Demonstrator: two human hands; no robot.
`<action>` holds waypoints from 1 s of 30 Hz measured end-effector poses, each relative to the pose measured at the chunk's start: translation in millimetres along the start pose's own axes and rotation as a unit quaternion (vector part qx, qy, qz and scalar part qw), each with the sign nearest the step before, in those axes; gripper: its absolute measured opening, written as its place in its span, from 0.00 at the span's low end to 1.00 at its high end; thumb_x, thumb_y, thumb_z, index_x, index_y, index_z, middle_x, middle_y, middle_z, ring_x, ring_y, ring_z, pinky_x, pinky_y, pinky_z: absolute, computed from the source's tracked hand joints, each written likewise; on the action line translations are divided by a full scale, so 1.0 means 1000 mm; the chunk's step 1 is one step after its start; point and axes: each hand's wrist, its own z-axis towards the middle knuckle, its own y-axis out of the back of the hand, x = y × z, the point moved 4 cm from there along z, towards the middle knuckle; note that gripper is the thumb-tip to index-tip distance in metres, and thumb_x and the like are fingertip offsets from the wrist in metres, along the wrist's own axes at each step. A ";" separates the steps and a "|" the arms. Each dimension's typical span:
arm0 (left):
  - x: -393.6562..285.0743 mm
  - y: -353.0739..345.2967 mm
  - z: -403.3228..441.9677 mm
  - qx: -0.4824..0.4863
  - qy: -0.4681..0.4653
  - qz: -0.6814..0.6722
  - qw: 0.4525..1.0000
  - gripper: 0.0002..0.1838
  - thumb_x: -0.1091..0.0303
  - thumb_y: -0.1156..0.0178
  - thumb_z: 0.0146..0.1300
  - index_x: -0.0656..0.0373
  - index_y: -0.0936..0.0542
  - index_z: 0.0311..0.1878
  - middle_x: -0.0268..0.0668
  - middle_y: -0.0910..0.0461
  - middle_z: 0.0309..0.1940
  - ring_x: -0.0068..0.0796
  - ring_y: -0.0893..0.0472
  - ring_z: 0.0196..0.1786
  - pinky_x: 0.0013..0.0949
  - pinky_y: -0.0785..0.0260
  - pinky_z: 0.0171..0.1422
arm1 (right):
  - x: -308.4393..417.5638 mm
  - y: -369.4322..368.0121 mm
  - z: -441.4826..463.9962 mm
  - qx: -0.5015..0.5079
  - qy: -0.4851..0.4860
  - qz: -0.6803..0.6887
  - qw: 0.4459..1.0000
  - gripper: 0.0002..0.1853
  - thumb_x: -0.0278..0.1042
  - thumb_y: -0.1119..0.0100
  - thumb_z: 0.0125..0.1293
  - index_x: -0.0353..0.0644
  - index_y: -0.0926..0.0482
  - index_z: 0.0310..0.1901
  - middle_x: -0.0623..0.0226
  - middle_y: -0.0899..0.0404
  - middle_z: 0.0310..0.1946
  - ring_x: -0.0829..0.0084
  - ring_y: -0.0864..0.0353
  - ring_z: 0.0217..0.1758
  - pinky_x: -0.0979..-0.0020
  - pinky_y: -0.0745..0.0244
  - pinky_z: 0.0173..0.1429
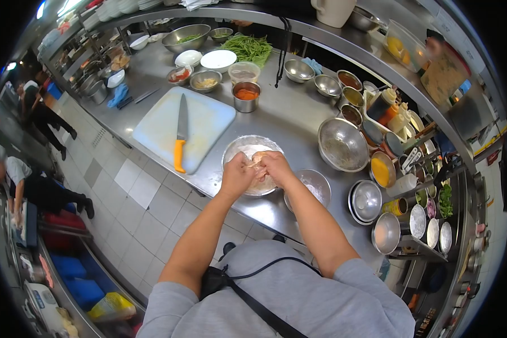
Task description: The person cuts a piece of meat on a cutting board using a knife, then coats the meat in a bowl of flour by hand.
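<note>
Both hands meet over a metal bowl [228, 153] that holds white powder resembling flour [252, 149]. My left hand [240, 172] and my right hand [273, 169] pinch a small, pale, flour-dusted piece of food [256, 160] between their fingertips. Its exact kind is too small to make out, and the fingers cover part of it. Just right of this bowl, partly behind my right forearm, stands a second metal bowl [316, 187] with some white powder inside. To the left, a knife with a yellow handle [179, 155] lies on a white cutting board [208, 121].
A metal pot of orange-red sauce [246, 97] stands beyond the bowl. Green beans [248, 49] and white plates [218, 59] are further back. A large metal bowl [343, 145], stacked bowls [367, 201] and squeeze bottles [383, 101] crowd the right. An overhead shelf [253, 15] spans the back. Two people are at left.
</note>
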 end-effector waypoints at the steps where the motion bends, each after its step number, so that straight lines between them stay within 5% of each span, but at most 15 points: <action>1: 0.003 0.000 0.000 -0.002 0.007 -0.020 1.000 0.07 0.77 0.35 0.57 0.63 0.25 0.35 0.35 0.20 0.30 0.21 0.23 0.34 0.33 0.27 0.38 | -0.002 0.000 0.001 0.002 -0.013 0.035 0.999 0.12 0.27 0.49 0.68 0.35 0.15 0.43 0.61 0.15 0.33 0.70 0.15 0.27 0.68 0.20 0.26; 8: -0.002 0.003 0.007 -0.030 -0.005 -0.011 0.999 0.07 0.76 0.35 0.59 0.62 0.24 0.37 0.37 0.18 0.31 0.23 0.21 0.34 0.34 0.26 0.39 | -0.016 -0.003 0.018 -0.021 -0.008 0.031 0.999 0.13 0.28 0.49 0.69 0.36 0.17 0.49 0.61 0.14 0.36 0.71 0.14 0.31 0.68 0.19 0.28; 11: -0.009 0.003 0.010 0.007 0.029 0.051 0.998 0.08 0.74 0.33 0.59 0.62 0.23 0.38 0.44 0.18 0.30 0.30 0.19 0.33 0.38 0.26 0.39 | -0.020 -0.007 0.023 -0.131 0.014 -0.043 0.990 0.13 0.27 0.46 0.69 0.40 0.15 0.50 0.66 0.13 0.35 0.74 0.17 0.29 0.71 0.21 0.29; 13: -0.017 0.000 0.008 0.017 0.018 0.071 0.997 0.10 0.72 0.31 0.58 0.63 0.23 0.39 0.50 0.19 0.29 0.39 0.20 0.31 0.42 0.27 0.39 | -0.001 -0.009 0.016 -0.228 0.260 -0.107 0.932 0.13 0.24 0.46 0.68 0.40 0.14 0.49 0.65 0.12 0.37 0.75 0.16 0.31 0.70 0.19 0.32; 16: 0.006 -0.006 0.012 -0.021 -0.046 0.107 0.993 0.10 0.70 0.31 0.59 0.63 0.22 0.38 0.52 0.20 0.29 0.44 0.21 0.30 0.45 0.28 0.38 | -0.017 0.000 0.025 -0.116 0.257 -0.220 0.934 0.12 0.22 0.44 0.66 0.39 0.13 0.46 0.65 0.11 0.35 0.76 0.15 0.31 0.69 0.18 0.34; 18: -0.014 -0.003 0.009 0.010 -0.030 0.124 0.992 0.11 0.69 0.32 0.60 0.63 0.25 0.34 0.56 0.20 0.29 0.56 0.17 0.34 0.52 0.29 0.38 | -0.021 0.007 0.028 -0.136 0.169 -0.196 0.956 0.10 0.23 0.43 0.68 0.38 0.12 0.44 0.64 0.12 0.30 0.77 0.15 0.29 0.69 0.18 0.33; 20: -0.020 -0.006 0.010 0.010 -0.031 0.114 0.993 0.10 0.71 0.33 0.59 0.63 0.25 0.34 0.55 0.21 0.27 0.55 0.18 0.32 0.52 0.29 0.37 | -0.020 0.013 0.034 -0.202 0.250 -0.215 0.922 0.08 0.25 0.43 0.70 0.38 0.13 0.42 0.65 0.14 0.26 0.76 0.16 0.27 0.69 0.19 0.32; 23: -0.024 -0.013 0.006 0.027 -0.064 0.143 0.987 0.09 0.72 0.34 0.58 0.63 0.25 0.33 0.52 0.23 0.25 0.50 0.19 0.29 0.50 0.30 0.35 | 0.000 0.040 0.045 -0.276 0.157 -0.126 0.940 0.08 0.27 0.43 0.72 0.38 0.14 0.40 0.66 0.16 0.24 0.76 0.17 0.24 0.69 0.20 0.31; 26: -0.019 -0.009 -0.007 -0.010 -0.040 0.104 0.994 0.08 0.72 0.36 0.60 0.65 0.25 0.35 0.56 0.22 0.26 0.53 0.18 0.31 0.49 0.27 0.37 | -0.003 0.034 0.048 -0.175 0.086 -0.075 0.978 0.06 0.28 0.42 0.74 0.38 0.17 0.44 0.66 0.15 0.29 0.76 0.18 0.28 0.70 0.20 0.34; 28: 0.003 -0.007 0.001 -0.055 -0.022 0.096 0.994 0.11 0.71 0.35 0.62 0.65 0.22 0.45 0.54 0.17 0.35 0.46 0.14 0.38 0.43 0.23 0.43 | -0.007 0.029 0.041 -0.196 0.145 -0.086 0.966 0.10 0.33 0.44 0.76 0.38 0.18 0.50 0.64 0.13 0.33 0.74 0.15 0.33 0.68 0.20 0.38; 30: -0.003 -0.005 0.005 -0.063 -0.025 -0.095 0.993 0.13 0.70 0.35 0.68 0.62 0.23 0.52 0.41 0.15 0.41 0.29 0.16 0.43 0.35 0.22 0.48 | -0.036 0.033 0.049 -0.188 0.204 -0.039 0.960 0.12 0.35 0.43 0.76 0.39 0.19 0.55 0.66 0.14 0.35 0.75 0.15 0.33 0.69 0.20 0.37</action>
